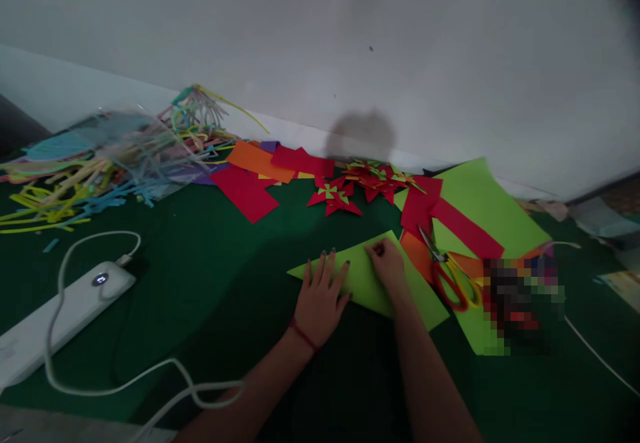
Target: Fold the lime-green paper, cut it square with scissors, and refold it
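Against a pale wall [280, 36], a green table [200, 283] is bearing a folded-looking green paper [364, 283] at centre. A person's left hand [320, 296] is resting flat on it; the right hand [387, 266], apart, is resting curled, its grip unclear. Creasing is seemingly occupying both, next calling for aligned edges.

On green worktop [200, 263]: lime pointed paper sheet [359, 277] front-centre, red-and-yellow-handled metal scissors [440, 257] just right of it, red-and-lime paper stars [335, 196] behind; white oblong device [83, 303] far left, multicoloured thin stems [55, 199] heaped behind device.
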`<control>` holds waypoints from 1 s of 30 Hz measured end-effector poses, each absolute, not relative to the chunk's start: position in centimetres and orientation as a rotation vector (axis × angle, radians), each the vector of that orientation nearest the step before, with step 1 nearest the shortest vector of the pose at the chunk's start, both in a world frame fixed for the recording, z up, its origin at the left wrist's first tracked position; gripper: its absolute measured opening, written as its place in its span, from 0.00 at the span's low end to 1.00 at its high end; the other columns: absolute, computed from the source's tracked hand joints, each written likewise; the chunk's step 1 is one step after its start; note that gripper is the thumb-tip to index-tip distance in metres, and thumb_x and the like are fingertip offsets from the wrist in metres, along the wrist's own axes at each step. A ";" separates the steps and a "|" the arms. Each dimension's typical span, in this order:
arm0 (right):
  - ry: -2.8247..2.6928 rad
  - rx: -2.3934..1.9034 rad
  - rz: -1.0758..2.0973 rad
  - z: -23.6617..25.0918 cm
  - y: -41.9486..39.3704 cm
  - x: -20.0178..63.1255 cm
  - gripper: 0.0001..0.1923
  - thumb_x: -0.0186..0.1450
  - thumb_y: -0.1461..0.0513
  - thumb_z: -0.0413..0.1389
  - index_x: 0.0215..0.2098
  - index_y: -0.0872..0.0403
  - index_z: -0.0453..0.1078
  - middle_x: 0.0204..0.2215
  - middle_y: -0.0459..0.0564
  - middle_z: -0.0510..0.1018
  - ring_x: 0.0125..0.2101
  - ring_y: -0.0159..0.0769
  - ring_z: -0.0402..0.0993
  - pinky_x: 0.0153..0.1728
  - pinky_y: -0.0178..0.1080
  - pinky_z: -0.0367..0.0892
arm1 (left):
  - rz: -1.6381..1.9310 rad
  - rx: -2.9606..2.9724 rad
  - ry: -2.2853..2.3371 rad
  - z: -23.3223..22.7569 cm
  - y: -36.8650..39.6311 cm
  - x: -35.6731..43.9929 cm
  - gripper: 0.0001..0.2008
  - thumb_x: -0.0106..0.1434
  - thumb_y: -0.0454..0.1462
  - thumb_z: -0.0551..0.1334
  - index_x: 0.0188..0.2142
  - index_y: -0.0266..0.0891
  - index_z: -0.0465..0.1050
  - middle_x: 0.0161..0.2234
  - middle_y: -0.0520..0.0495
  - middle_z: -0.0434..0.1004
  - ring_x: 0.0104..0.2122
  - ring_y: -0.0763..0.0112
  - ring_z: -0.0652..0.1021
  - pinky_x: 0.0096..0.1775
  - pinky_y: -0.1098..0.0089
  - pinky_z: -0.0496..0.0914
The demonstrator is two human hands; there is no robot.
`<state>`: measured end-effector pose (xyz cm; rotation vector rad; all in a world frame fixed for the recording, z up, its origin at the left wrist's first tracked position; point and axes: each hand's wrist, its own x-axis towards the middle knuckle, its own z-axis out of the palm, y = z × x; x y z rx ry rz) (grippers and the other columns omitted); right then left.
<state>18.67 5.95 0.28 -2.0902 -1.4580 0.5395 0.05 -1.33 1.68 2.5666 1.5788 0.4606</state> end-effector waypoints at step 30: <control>-1.457 -2.120 0.591 0.6 5.8 18.6 0.11 0.56 0.53 0.53 0.25 0.51 0.61 0.24 0.46 0.68 0.25 0.36 0.65 0.24 0.37 0.59 | 0.424 2.348 1.845 -0.1 -2.7 -1.7 0.28 0.65 0.44 0.48 0.61 0.30 0.50 0.62 0.35 0.48 0.61 0.57 0.54 0.56 0.55 0.58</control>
